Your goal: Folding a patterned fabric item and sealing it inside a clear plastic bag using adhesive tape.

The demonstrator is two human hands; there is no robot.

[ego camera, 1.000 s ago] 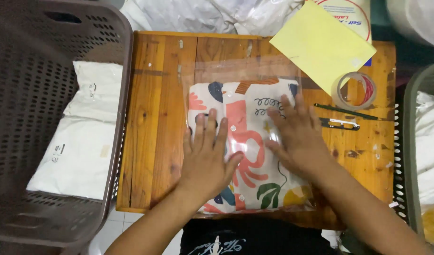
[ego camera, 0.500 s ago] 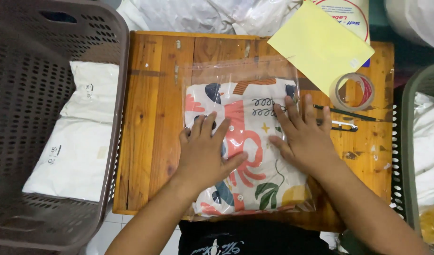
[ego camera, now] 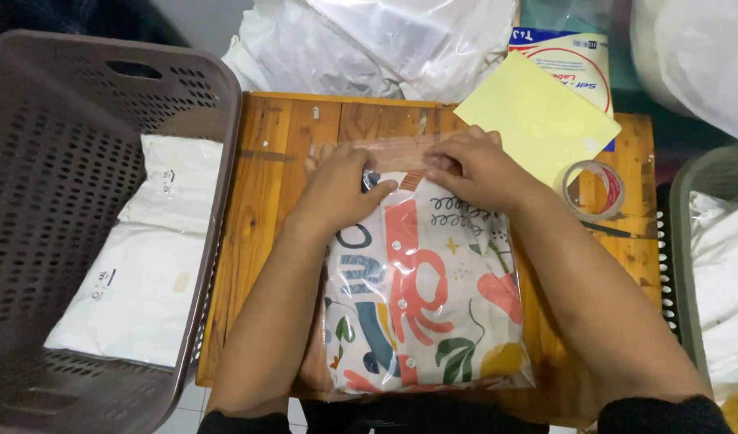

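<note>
On wooden table [ego camera: 272, 209], centre: clear bag [ego camera: 421, 305] w/ folded patterned shirt inside, lying flat, lower edge at near table rim. Both hands at bag's top flap. L hand [ego camera: 341, 185] fingers curled, pressing flap down; R hand [ego camera: 473, 165] same, fingertips pinching flap edge. Hands just beside each other. Tape roll [ego camera: 594, 189] and yellow sheet [ego camera: 538, 120] to R. Brown basket [ego camera: 79, 137] L of table, holds white packets [ego camera: 144, 281].
</note>
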